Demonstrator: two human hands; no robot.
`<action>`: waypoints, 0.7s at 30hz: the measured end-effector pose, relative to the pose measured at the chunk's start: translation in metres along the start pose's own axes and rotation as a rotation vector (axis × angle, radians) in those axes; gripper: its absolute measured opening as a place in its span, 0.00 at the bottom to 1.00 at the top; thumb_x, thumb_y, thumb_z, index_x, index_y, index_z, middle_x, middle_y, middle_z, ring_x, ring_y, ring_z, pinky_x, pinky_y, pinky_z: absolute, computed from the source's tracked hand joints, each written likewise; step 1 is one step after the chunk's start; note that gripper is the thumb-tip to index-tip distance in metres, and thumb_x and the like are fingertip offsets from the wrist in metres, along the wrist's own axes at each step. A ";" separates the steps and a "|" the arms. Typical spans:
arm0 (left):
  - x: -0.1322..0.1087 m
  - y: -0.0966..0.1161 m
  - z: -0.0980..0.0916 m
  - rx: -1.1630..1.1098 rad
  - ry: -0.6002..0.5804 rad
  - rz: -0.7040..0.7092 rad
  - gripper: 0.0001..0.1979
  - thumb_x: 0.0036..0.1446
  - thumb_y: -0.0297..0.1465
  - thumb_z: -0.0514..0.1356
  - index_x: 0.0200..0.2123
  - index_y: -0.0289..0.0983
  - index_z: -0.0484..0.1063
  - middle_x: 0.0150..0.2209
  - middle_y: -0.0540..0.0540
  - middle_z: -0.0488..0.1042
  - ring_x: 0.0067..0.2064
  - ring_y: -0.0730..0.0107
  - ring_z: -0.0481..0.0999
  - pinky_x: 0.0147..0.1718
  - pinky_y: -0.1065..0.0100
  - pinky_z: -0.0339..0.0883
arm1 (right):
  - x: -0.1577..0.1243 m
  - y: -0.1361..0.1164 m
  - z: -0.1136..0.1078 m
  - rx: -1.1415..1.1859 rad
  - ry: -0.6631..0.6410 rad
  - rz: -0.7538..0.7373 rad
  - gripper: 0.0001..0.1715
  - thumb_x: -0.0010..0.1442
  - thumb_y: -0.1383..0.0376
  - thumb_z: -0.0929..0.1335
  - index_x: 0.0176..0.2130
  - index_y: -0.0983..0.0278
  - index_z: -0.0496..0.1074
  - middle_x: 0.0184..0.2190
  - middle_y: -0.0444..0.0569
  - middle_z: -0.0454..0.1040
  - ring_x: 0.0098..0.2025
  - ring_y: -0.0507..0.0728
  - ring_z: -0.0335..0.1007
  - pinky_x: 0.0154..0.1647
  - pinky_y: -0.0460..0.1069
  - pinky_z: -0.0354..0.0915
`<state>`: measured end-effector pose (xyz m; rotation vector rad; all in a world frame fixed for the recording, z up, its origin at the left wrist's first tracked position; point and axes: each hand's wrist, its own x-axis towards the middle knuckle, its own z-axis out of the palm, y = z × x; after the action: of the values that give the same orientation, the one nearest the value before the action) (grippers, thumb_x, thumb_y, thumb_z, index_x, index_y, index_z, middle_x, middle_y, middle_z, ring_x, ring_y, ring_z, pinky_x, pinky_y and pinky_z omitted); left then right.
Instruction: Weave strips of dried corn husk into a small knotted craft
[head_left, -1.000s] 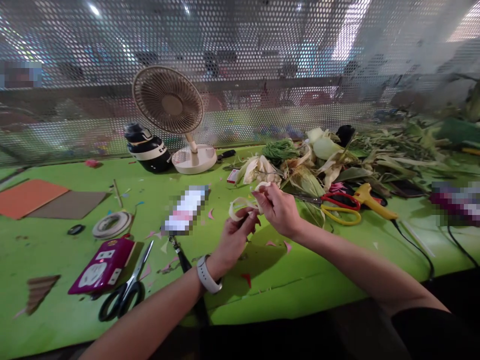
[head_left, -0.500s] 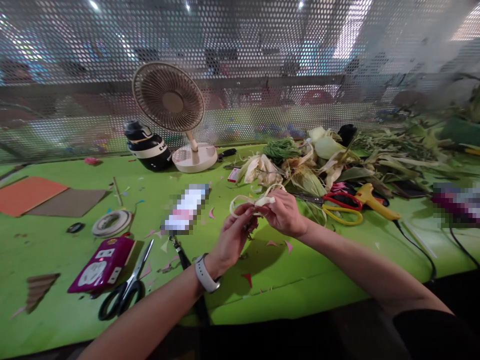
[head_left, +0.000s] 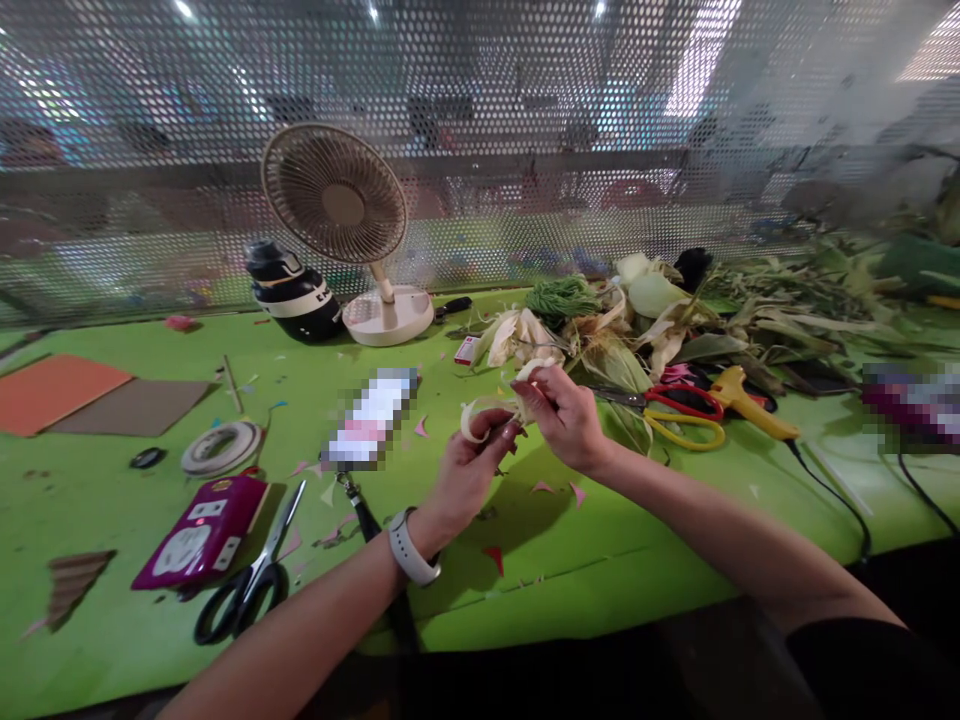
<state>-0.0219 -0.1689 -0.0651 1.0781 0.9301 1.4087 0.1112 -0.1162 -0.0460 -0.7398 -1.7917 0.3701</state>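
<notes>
My left hand (head_left: 469, 475), with a pale watch band at its wrist, is closed in a pinch on a cream-coloured corn husk strip (head_left: 466, 418). Part of the strip curls out in a loop past its fingers. My right hand (head_left: 566, 420) grips the strip's upper end just to the right and slightly higher. Fingers hide the strip's middle, and something small and dark under the left fingertips is too small to make out. Both hands are above the green table (head_left: 600, 560). Behind them lie dried corn husks (head_left: 517, 335) and a bundle of green strands (head_left: 562, 300).
Right of my hands lie red-and-yellow-handled scissors (head_left: 686, 415) and a yellow glue gun (head_left: 746, 400) with a cord. To the left are a phone (head_left: 373, 415), black-handled scissors (head_left: 255, 575), a purple tissue pack (head_left: 202, 530) and a tape roll (head_left: 221, 447). A fan (head_left: 337, 200) stands behind.
My right hand has shifted slightly up, and its end of the husk strip now rises above the fingers. The loop by my left hand has become smaller.
</notes>
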 end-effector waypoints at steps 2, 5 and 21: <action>0.000 0.002 0.000 0.048 -0.020 0.010 0.12 0.47 0.36 0.67 0.34 0.37 0.74 0.29 0.51 0.72 0.29 0.76 0.67 0.31 0.71 0.64 | -0.001 -0.001 0.001 0.055 0.009 0.088 0.10 0.63 0.60 0.64 0.34 0.64 0.67 0.18 0.38 0.63 0.18 0.45 0.53 0.19 0.40 0.53; 0.000 0.001 0.000 0.047 -0.015 -0.017 0.13 0.47 0.37 0.67 0.34 0.37 0.73 0.27 0.52 0.71 0.28 0.76 0.66 0.30 0.71 0.63 | -0.002 -0.002 0.001 0.070 -0.005 0.079 0.10 0.62 0.60 0.65 0.34 0.64 0.68 0.20 0.39 0.65 0.19 0.45 0.54 0.20 0.40 0.55; -0.004 0.002 -0.002 -0.030 -0.048 -0.119 0.10 0.49 0.34 0.65 0.35 0.37 0.73 0.26 0.52 0.68 0.28 0.76 0.63 0.28 0.73 0.59 | -0.005 -0.002 0.008 0.020 -0.050 0.152 0.13 0.61 0.57 0.64 0.35 0.64 0.70 0.16 0.37 0.58 0.17 0.46 0.49 0.18 0.41 0.50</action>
<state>-0.0240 -0.1734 -0.0642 1.0137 0.9209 1.2895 0.1039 -0.1199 -0.0510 -0.8615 -1.7806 0.5105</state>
